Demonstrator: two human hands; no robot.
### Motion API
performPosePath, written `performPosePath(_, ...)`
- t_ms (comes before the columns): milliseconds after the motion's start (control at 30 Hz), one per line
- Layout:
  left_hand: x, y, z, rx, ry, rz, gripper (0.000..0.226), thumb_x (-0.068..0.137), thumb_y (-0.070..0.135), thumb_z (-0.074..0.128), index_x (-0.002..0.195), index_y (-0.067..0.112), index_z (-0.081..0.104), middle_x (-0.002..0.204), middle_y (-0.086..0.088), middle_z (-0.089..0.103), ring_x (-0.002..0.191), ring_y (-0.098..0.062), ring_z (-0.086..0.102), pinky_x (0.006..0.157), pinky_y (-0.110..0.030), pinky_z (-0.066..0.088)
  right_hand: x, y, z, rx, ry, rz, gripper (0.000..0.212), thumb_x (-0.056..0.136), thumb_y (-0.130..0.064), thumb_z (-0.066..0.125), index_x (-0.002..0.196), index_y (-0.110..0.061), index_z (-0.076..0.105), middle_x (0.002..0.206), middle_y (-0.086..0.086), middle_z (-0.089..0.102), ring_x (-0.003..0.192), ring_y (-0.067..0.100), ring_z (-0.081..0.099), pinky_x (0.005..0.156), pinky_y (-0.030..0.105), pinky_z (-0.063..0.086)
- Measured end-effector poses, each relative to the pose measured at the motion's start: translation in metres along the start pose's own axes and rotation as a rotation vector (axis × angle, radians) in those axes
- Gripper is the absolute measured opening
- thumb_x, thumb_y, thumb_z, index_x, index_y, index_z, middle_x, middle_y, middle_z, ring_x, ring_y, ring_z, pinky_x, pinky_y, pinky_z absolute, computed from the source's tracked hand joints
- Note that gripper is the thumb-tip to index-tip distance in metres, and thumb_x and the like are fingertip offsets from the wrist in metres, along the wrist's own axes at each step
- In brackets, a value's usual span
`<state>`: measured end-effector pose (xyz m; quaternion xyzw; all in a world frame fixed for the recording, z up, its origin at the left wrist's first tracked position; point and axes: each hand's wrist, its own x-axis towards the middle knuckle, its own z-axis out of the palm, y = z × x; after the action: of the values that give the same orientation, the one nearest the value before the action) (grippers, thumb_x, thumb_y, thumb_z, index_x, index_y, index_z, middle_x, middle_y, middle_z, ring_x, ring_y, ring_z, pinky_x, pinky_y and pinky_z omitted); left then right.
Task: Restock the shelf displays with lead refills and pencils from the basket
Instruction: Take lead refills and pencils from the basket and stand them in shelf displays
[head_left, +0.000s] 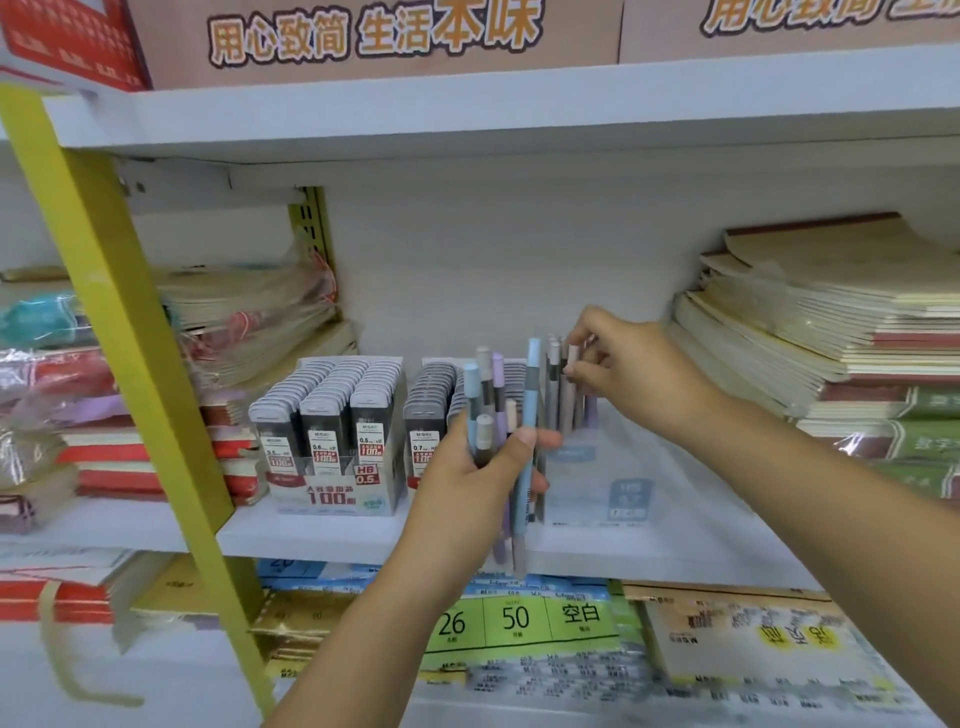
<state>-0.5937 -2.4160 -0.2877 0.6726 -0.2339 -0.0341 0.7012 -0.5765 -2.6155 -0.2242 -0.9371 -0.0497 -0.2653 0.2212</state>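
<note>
Hard to make out: the label on the clear display box (613, 467) is blurred and I cannot read it. My left hand covers most of the second lead refill box (428, 410), and only a "0.7" marking shows on its front. The notebook stacks (831, 338) at 3 o'clock run off the frame edge.

Containers: the lead refill box marked HB 0.5 (332, 431) stands at 9 o'clock from my left hand, with three packed rows of dark refill cases. The second box stands just beside it at its 3 o'clock, also with rows of cases. The clear display box, further toward 3 o'clock, holds a few standing pencils (556, 400) at its back left.

Hands: my left hand (467, 483) is closed round a bundle of pastel mechanical pencils (527, 415), upright, in front of the second box. My right hand (618, 369), at 1 o'clock from the left, pinches the top of a pale pink pencil (571, 364) between thumb and fingertips, among those in the clear box. I cannot tell whether its lower end touches the box floor.
</note>
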Motion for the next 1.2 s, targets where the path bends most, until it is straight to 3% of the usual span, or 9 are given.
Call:
performPosePath(133,0.001,0.003,-0.003,-0.042,-0.034,-0.045,0.020,0.100,0.029,0.056,0.110,0.015,0.066,0.095,0.011,0.078,0.071,-0.002,0.069,0.062,-0.019,0.056,-0.007,-0.010,-0.004,-0.170,0.120,-0.044,0.020,0.095,-0.021,0.059,0.114,-0.019,0.065,0.099,-0.001,0.061,0.087,0.013,0.058,0.079,0.028,0.045)
performPosePath(233,0.001,0.005,-0.004,-0.054,-0.040,-0.029,0.013,0.100,0.028,0.058,0.107,0.021,0.066,0.094,0.008,0.078,0.074,-0.004,0.071,0.063,-0.020,0.056,-0.029,-0.033,-0.013,0.283,0.094,0.011,0.014,0.096,-0.033,0.053,0.100,-0.035,0.066,0.093,-0.011,0.069,0.080,0.003,0.063,0.070,0.021,0.047)
performPosePath(333,0.002,0.010,0.000,-0.072,-0.077,-0.007,0.011,0.099,0.025,0.059,0.108,0.027,0.066,0.093,0.005,0.078,0.077,-0.008,0.073,0.066,-0.019,0.056,-0.044,-0.049,-0.012,0.621,-0.099,0.060,0.030,0.090,-0.027,0.065,0.118,-0.032,0.060,0.081,-0.006,0.073,0.070,0.002,0.065,0.061,0.019,0.051)
performPosePath(433,0.001,0.013,0.004,-0.081,-0.076,0.016,0.011,0.099,0.024,0.059,0.107,0.024,0.067,0.094,0.007,0.079,0.082,-0.010,0.075,0.067,-0.017,0.056,-0.041,-0.051,-0.022,0.725,-0.005,0.094,0.030,0.087,-0.011,0.068,0.113,-0.023,0.060,0.077,0.002,0.075,0.064,0.008,0.067,0.057,0.027,0.052)
performPosePath(500,0.001,0.015,0.004,-0.074,-0.054,0.026,0.009,0.099,0.024,0.059,0.105,0.021,0.065,0.094,0.011,0.078,0.081,-0.011,0.076,0.067,-0.019,0.056,-0.033,-0.041,-0.039,0.791,0.165,0.101,0.027,0.088,-0.005,0.065,0.106,-0.023,0.058,0.079,0.005,0.075,0.062,0.013,0.068,0.052,0.023,0.051)
performPosePath(600,0.001,0.015,0.003,0.002,-0.052,0.054,0.007,0.098,0.028,0.059,0.103,0.025,0.063,0.097,0.012,0.078,0.078,-0.011,0.075,0.073,-0.030,0.057,-0.019,-0.021,-0.062,0.593,0.343,0.081,0.030,0.088,-0.006,0.066,0.099,-0.031,0.055,0.075,0.004,0.072,0.064,0.016,0.070,0.058,0.031,0.056)
performPosePath(700,0.001,0.013,0.005,0.039,-0.064,0.064,0.009,0.096,0.030,0.061,0.104,0.027,0.064,0.097,0.010,0.077,0.074,-0.010,0.073,0.072,-0.027,0.059,-0.006,-0.003,-0.058,0.272,0.278,0.099,0.025,0.086,-0.009,0.067,0.096,-0.030,0.057,0.079,-0.002,0.067,0.070,0.017,0.070,0.070,0.044,0.059)
performPosePath(867,0.003,0.006,0.007,0.116,-0.060,0.076,0.012,0.098,0.028,0.060,0.107,0.024,0.066,0.094,0.010,0.077,0.068,-0.008,0.071,0.066,-0.021,0.058,0.001,0.014,-0.034,-0.087,0.170,-0.007,0.017,0.088,-0.015,0.064,0.104,-0.019,0.059,0.087,0.001,0.069,0.080,0.020,0.061,0.072,0.036,0.050)
performPosePath(1200,0.007,-0.002,0.003,0.145,-0.062,0.064,0.011,0.093,0.035,0.063,0.100,0.026,0.063,0.093,-0.003,0.076,0.063,-0.006,0.068,0.059,-0.016,0.055,0.007,0.036,-0.017,-0.158,0.130,-0.040,0.018,0.089,-0.020,0.064,0.105,-0.022,0.055,0.082,-0.005,0.063,0.078,0.014,0.054,0.063,0.028,0.034)
